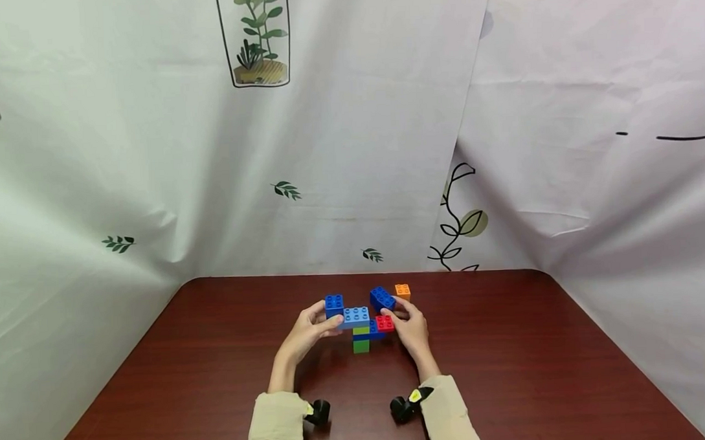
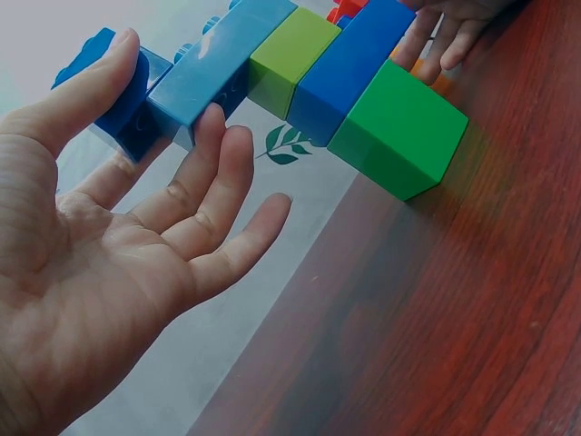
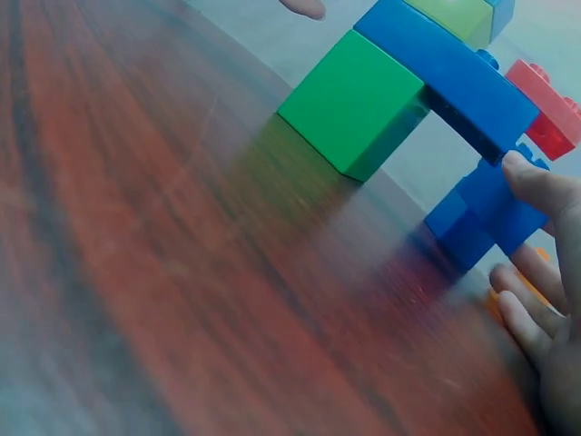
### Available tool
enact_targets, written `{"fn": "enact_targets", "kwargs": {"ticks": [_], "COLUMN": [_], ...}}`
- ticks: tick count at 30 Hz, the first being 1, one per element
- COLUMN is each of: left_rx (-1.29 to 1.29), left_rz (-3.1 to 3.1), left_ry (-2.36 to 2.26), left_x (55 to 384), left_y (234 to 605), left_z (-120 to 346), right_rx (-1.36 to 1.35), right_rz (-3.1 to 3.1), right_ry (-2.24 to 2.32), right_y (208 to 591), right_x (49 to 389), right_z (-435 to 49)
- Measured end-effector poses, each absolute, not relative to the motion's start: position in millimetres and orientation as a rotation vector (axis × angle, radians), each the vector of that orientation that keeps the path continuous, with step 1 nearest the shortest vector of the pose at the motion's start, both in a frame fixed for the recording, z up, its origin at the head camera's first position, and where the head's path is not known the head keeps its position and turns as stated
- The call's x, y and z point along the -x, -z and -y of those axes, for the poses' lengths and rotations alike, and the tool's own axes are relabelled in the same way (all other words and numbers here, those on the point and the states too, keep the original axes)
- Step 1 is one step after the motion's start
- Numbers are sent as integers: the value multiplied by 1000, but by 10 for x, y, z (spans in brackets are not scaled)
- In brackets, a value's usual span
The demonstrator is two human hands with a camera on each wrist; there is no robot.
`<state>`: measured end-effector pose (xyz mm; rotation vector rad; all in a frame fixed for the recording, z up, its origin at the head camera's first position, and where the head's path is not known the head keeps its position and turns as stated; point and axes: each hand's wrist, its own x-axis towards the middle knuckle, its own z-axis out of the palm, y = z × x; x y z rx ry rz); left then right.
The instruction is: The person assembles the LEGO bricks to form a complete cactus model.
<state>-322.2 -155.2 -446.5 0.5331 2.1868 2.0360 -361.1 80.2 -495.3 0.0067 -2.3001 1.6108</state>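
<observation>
A small stack of toy building bricks stands on the table, with a green brick (image 1: 361,346) at its foot. On that lies a long blue brick (image 3: 454,82), with a red brick (image 1: 384,323) at its right end and a lime brick (image 2: 295,56) at its left. A light blue brick (image 1: 356,317) tops the lime one and juts left. My left hand (image 1: 305,332) pinches the dark blue brick (image 1: 334,305) at its outer end, thumb on the near side. Behind the red brick, my right hand (image 1: 412,325) grips another dark blue brick (image 1: 382,299), tilted, between thumb and fingers.
An orange brick (image 1: 403,291) sits farther back, just beyond the right hand. The reddish-brown wooden table (image 1: 520,356) ends at a pale printed cloth (image 1: 350,149) behind it. Black wrist cameras (image 1: 320,412) are strapped at both sleeves.
</observation>
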Motion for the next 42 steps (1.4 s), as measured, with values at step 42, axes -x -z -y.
{"fn": "enact_targets", "kwargs": {"ticks": [42], "left_rx": [-483], "left_rz": [-2202], "left_ry": [-2044], "left_x": [3223], "left_y": [4459], "left_z": [1558], "right_rx": [-79], "right_rz": [1850], "right_ry": [-2526], "right_y": [4787], "right_x": [3540], "right_z": [-948]}}
